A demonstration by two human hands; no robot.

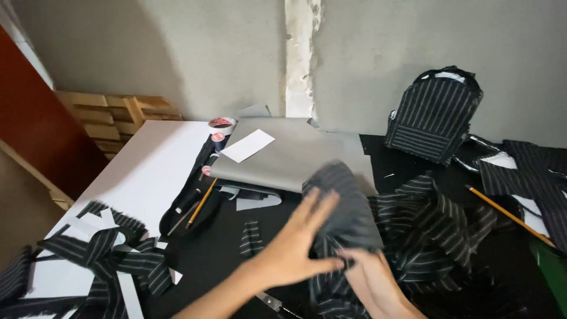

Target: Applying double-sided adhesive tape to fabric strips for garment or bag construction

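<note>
1. Lower centre of the frame: my left hand lies flat, fingers spread, on a blurred dark pinstriped fabric piece; my right hand pinches its lower edge from beneath.
2. I'd judge an even pull with both hands keeps the stripes straight.
3. Open black tabletop lies to the left; scissors sit near my left wrist, and a yellow pencil lies at upper left.
4. Striped scraps crowd the right.

The tape and pencil lie left of the sheet, the backpack right of it, the hands' cloth in front.
</note>
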